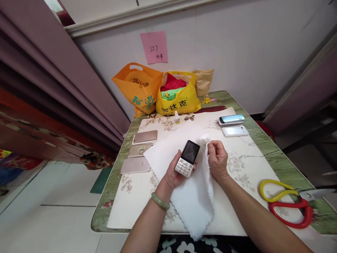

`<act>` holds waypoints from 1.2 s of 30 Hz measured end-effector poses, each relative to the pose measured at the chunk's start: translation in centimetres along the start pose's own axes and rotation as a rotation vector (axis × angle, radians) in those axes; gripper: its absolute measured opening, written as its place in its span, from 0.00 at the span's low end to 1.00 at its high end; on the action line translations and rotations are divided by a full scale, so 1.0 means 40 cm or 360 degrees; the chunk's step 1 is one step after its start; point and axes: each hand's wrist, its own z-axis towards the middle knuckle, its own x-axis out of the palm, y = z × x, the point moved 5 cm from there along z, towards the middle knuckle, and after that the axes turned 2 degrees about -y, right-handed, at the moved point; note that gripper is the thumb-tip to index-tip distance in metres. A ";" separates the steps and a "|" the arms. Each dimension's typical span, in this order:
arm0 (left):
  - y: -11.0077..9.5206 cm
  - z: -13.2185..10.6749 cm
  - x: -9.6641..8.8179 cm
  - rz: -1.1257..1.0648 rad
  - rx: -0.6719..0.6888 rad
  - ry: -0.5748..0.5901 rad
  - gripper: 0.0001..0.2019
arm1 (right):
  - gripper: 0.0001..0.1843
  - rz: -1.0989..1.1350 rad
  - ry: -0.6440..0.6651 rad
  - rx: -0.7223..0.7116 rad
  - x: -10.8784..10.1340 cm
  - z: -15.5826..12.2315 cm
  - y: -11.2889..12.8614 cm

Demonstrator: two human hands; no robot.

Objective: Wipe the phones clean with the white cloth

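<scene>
My left hand [175,171] is closed around a keypad mobile phone [187,159], its dark screen and number keys facing up. To the right of the phone, my right hand [218,159] pinches the edge of a white cloth [193,200] with a zigzag border. The cloth spreads under the phone and hangs toward the table's front edge, partly lifted along its right side. A green bangle [160,201] circles my left wrist.
Left lie a rose-gold phone [145,137], a gold phone [137,150] and a silver phone [135,165]. Right are stacked phones [231,119], a white phone [235,131] and scissors [286,202]. Behind stand a small bottle [177,118], an orange bag [138,88] and a yellow bag [179,103].
</scene>
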 end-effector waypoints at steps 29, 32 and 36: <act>0.007 -0.003 -0.006 0.0058 -0.0060 -0.0117 0.19 | 0.05 -0.0814 0.0116 -0.0762 0.031 -0.002 0.047; 0.003 -0.002 -0.008 0.0023 -0.0011 -0.0166 0.17 | 0.05 -0.0724 0.0299 -0.0876 0.046 -0.016 0.058; -0.001 0.001 -0.020 -0.0077 0.0075 -0.0269 0.13 | 0.04 -0.0624 0.0557 -0.1003 0.070 -0.033 0.066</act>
